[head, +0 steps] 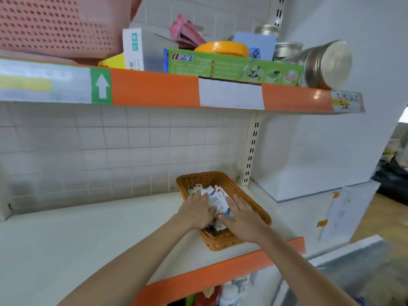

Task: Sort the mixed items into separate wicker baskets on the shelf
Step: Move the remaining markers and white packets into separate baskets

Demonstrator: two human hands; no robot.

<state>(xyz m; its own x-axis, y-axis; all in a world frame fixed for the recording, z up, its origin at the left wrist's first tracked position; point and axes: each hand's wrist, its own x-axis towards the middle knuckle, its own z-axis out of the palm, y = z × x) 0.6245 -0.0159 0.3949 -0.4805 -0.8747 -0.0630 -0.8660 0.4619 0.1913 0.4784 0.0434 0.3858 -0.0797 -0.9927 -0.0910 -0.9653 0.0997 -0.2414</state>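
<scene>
Both bare forearms reach forward and converge; left hand [197, 212] palm down, fingers [199, 196] extended and close together; right hand [241, 219] palm down beside it, fingers straight, the two hands nearly touching

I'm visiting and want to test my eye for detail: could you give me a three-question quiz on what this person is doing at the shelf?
1. True or false: both hands are inside the wicker basket.
2. What do the left hand and right hand rest on? A) white packets B) a metal jar C) an orange lid
3. Which shelf holds the green box?

Key: 1. True. 2. A. 3. The upper shelf, above the basket.
</scene>
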